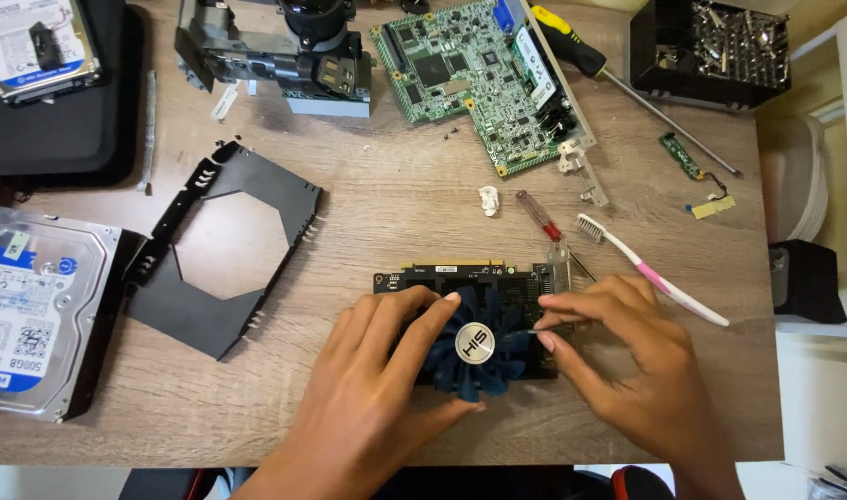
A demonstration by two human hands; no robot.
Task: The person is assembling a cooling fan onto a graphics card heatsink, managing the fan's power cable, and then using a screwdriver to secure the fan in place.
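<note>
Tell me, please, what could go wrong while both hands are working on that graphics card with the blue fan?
The left hand presses on the blue fan of the graphics card; its thin blades might bend or crack. The right hand pinches a thin tool by the fan, which could slip and scratch the board. The tiny screws lie loose on the table and could be lost.

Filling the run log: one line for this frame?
left hand on fan | right hand pinching thin tool, fan edge | graphics card flat on table

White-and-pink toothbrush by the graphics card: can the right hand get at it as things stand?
Probably yes. The white-and-pink toothbrush lies bare on the wooden table just beyond the right hand, nothing between them; the hand's fingertips are pinching something thin, though.
</note>
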